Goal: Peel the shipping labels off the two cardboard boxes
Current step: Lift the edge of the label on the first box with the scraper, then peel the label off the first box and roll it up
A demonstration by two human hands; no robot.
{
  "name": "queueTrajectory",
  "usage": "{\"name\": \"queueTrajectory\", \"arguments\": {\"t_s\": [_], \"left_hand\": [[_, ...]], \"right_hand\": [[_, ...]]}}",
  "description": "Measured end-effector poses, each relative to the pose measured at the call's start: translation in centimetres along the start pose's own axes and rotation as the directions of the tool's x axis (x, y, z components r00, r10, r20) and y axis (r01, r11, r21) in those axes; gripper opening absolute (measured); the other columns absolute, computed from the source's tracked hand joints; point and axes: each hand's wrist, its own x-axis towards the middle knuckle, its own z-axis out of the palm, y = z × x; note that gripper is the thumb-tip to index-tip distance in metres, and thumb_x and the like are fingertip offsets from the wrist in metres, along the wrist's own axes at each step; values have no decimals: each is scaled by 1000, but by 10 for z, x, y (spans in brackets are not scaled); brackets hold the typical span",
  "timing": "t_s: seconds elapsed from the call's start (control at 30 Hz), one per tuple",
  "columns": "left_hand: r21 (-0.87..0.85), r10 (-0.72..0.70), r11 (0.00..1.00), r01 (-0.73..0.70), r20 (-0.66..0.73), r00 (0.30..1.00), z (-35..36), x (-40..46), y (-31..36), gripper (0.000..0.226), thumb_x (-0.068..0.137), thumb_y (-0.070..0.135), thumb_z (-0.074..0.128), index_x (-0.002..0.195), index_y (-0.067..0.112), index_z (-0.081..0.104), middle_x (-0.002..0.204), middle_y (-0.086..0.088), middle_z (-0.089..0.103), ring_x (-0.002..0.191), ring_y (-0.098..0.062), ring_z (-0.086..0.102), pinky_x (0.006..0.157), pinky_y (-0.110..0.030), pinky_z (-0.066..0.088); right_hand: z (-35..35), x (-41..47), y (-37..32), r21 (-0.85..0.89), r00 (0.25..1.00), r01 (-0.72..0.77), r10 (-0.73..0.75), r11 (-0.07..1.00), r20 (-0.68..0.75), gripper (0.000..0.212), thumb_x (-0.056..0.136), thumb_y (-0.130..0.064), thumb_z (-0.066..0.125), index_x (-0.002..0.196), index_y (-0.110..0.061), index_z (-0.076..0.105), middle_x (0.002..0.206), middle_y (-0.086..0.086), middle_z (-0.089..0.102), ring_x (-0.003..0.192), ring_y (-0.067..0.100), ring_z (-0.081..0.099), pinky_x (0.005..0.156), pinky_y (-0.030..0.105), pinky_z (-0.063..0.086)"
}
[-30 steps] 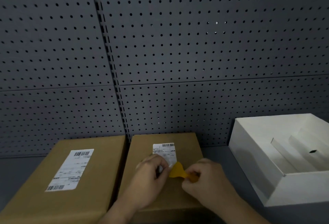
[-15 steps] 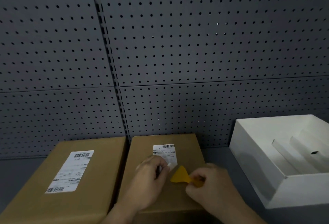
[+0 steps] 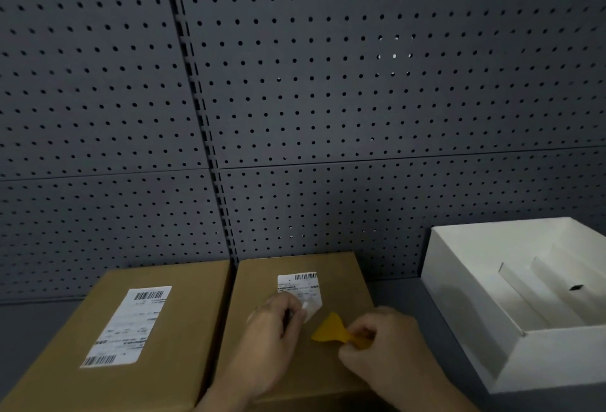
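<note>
- The left cardboard box [image 3: 108, 346] sits on the dark worktop [image 3: 410, 293] against the pegboard wall [image 3: 295, 116]; its long white label [image 3: 128, 326] lies flat and fully stuck, untouched
- Touching its right side is the right cardboard box [image 3: 334, 267], with a smaller label [image 3: 300, 287] near the far end of its top; the label's near part is hidden under the fingers, so how much has lifted cannot be told
- The left hand [image 3: 273, 329] rests on that box top with fingers curled, pinching what looks like the label's near right corner, a pale flap [image 3: 310, 311] just past the fingertips
- The right hand [image 3: 383, 342] grips the handle of a yellow scraper [image 3: 329, 329], whose fanned blade points toward the label and lies just beside the flap, low over the cardboard
- Well to the right stands an open white box [image 3: 511, 346] with a folded insert inside, apart from both cartons
- Judged risk: pulling the flap too steeply or too fast could tear the label, leaving paper stuck on the box
- Judged risk: a blade held too steeply could dig into the cardboard's skin instead of sliding under the adhesive
- Judged risk: the light box could slide under the push of the blade, since neither hand plainly pins it down
- The left carton's larger label has more glued area, so it likely needs a slower, lower peel
</note>
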Motion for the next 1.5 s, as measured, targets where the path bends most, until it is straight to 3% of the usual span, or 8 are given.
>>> {"name": "queueTrajectory", "arguments": {"t_s": [0.17,0.4,0.73,0.93,1.07,1.2,1.33,1.5], "left_hand": [[5,12,1000,-12,-22,1000,1,0,1,20,97,31,59,78,28,55,77,4,58,70,-11,56,59,-19,43],[40,68,997,-68,2,998,-1,-3,0,15,94,33,62,80,30,59,84,11,60,83,-7,57,71,-23,49],[90,81,992,-84,41,996,-1,-5,0,13,92,32,64,81,35,59,86,18,57,89,-1,53,72,-17,39],[97,83,991,-88,57,995,-1,-4,-2,12,90,33,68,81,37,60,87,20,57,90,1,52,74,-18,40],[76,69,994,-73,61,996,-1,-3,-4,9,89,34,69,82,37,63,90,20,59,92,1,54,77,-20,44],[64,55,996,-58,57,997,-1,-2,-4,8,88,36,69,83,37,64,90,18,60,93,-1,55,82,-26,49],[59,66,996,-69,63,996,-3,-1,-2,7,86,33,72,83,34,65,91,20,60,95,2,53,85,-27,48],[67,77,994,-83,94,993,-5,-1,3,25,86,33,72,73,47,56,87,25,57,93,4,52,79,-19,42]], "right_hand": [[-16,-6,29,17,993,-55,56,998,-106,19,77,-32,78,80,-45,65,93,-17,59,84,-1,57,64,9,41],[-25,-4,75,70,943,-149,163,986,-292,21,77,-22,83,78,-38,69,88,-11,67,78,0,59,69,13,41],[6,-2,111,-157,947,-282,249,946,-203,12,76,-21,81,86,-26,76,90,1,56,96,25,66,81,21,41],[4,-5,110,-184,952,-285,255,941,-170,38,92,-52,61,128,-41,64,143,1,49,133,13,48,106,16,30],[-2,-7,96,-194,960,-267,243,944,-141,34,89,-46,68,122,-38,69,138,1,57,129,15,53,103,17,33],[-4,-3,69,-51,925,-16,-5,999,-380,17,84,-17,77,94,-30,79,100,-12,66,91,4,64,80,10,43],[4,15,11,10,932,322,-316,947,-176,17,89,-32,70,106,-33,72,103,-23,57,96,-7,55,80,7,45],[24,47,-3,62,934,356,-356,932,-7,11,87,-28,69,96,-27,75,100,-17,58,95,-2,57,85,17,51]]}}
